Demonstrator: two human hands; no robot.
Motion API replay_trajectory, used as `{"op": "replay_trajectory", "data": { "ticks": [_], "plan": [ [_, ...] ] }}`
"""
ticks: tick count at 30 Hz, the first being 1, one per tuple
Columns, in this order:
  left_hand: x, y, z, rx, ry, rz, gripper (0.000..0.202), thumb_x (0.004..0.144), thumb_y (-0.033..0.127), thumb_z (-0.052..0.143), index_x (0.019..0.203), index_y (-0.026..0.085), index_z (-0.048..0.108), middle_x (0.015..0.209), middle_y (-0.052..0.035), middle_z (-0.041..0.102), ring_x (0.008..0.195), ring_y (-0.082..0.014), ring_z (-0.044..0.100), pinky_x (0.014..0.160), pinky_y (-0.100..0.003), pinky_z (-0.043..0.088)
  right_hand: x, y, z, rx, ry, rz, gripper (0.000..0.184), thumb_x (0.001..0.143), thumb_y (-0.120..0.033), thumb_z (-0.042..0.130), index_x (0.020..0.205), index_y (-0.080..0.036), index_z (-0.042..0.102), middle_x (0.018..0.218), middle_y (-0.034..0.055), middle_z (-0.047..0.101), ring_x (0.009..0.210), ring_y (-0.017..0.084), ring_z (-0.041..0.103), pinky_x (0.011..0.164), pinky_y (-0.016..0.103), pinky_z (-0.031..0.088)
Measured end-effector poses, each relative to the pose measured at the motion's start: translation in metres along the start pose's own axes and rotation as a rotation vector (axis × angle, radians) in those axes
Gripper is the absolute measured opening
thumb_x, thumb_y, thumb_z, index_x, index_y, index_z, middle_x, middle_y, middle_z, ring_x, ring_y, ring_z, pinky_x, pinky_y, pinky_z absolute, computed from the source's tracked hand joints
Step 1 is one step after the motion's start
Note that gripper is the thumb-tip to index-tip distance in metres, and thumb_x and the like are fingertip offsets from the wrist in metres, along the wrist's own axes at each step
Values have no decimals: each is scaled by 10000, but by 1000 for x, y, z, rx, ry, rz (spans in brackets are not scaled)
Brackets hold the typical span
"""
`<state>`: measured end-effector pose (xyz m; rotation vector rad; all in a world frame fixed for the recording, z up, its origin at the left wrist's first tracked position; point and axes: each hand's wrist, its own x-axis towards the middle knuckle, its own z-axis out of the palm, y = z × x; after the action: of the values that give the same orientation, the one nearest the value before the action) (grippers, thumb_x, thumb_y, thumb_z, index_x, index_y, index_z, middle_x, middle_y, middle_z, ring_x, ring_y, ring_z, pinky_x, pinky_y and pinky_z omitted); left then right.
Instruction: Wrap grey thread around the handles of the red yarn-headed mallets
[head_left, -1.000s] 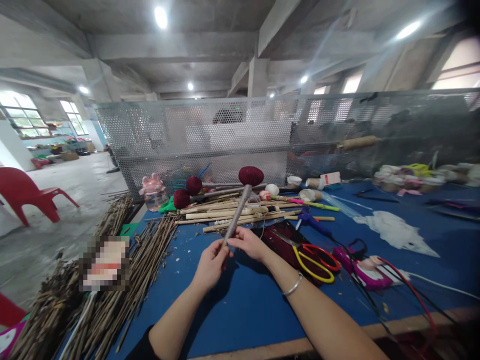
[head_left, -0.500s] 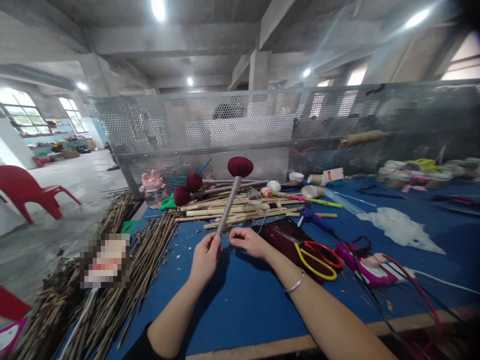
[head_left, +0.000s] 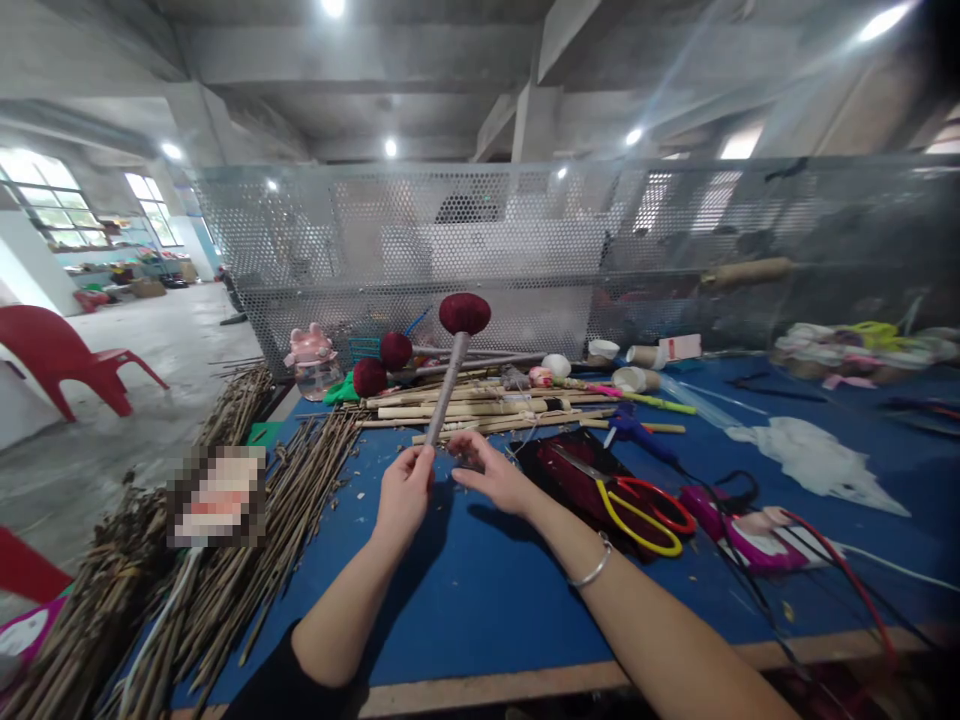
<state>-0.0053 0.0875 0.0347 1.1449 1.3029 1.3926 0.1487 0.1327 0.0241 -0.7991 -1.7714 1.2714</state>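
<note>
My left hand (head_left: 403, 496) grips the lower end of a mallet (head_left: 448, 388) with a grey wrapped handle and a dark red padded head. The mallet stands up from the fist, leaning slightly right. Beside the handle, my right hand (head_left: 495, 478) is held over the blue table with fingers apart and nothing visible in it. Two similar dark red padded heads (head_left: 395, 350) on grey sticks lie behind, to the left. Scissors (head_left: 637, 512) with yellow and red handles rest on dark red cloth (head_left: 559, 490), right of my right hand.
Bundles of thin brown twigs (head_left: 292, 500) cover the table's left side. Pale bamboo sticks (head_left: 472, 408) lie across the middle, before a perforated metal screen (head_left: 517, 310). To the right are a blue glue gun (head_left: 641, 437), a purple power strip (head_left: 780, 545) with cables, and a white plastic bag (head_left: 817, 462).
The mallet and my left hand have shifted slightly left and up in view. My right hand's fingers have spread from a near pinch. The camera view has shifted slightly.
</note>
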Motion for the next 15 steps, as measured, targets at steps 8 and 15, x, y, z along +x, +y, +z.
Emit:
{"op": "replay_trajectory", "data": {
  "ticks": [8,15],
  "plan": [
    [-3,0,-4,429,42,293,293,795,400,487,870,169,649,613,8,580,538,-105,462,533,-209,327,1,-1,26,203,44,-2,367,786,-442,544,1041,-187,473,797,13,557,773,136,544,740,284,419],
    [1,-7,0,244,-40,185,351,794,461,467,790,142,612,513,37,462,450,-78,385,449,-198,296,1,-11,25,-12,195,-30,222,723,-367,594,699,-152,542,579,-34,480,524,88,404,525,231,334]
  ]
}}
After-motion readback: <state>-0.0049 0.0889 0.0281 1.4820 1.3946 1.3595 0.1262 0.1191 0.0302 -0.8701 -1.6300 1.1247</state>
